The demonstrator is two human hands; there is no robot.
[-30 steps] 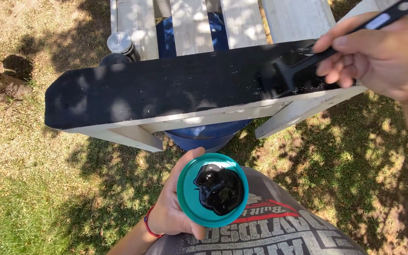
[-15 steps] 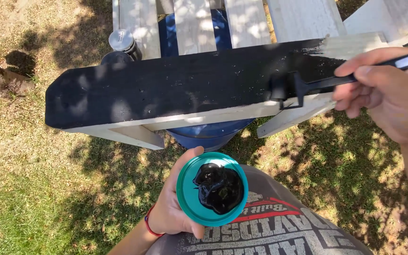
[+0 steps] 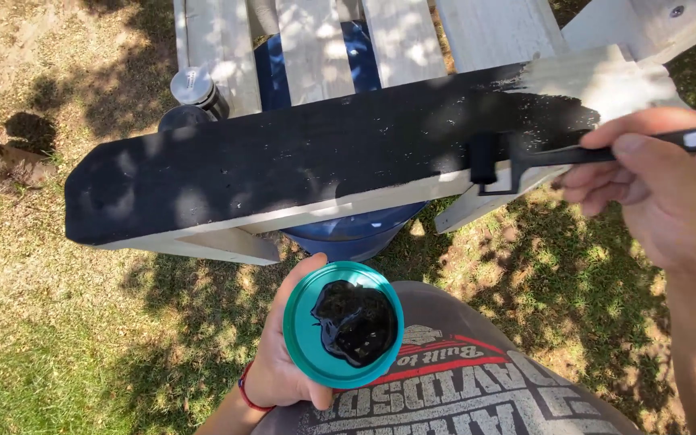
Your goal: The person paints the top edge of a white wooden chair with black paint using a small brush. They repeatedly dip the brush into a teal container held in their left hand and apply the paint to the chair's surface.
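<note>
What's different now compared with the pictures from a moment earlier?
The right hand has drawn the small black roller back along the black-painted board, away from its right end, so the bare whitish patch there shows uncovered. Its grip on the roller handle is unchanged. The left hand still holds the teal lid with its blob of black paint in the same place. Nothing was picked up or let go.

**One head view, steep down**

Your only camera sits on your head, looking almost straight down, close over both hands. Black-painted board (image 3: 316,173) crosses the upper frame, teal lid (image 3: 343,324) near bottom centre, grass (image 3: 58,322) below. No second view, so nothing shared.
</note>
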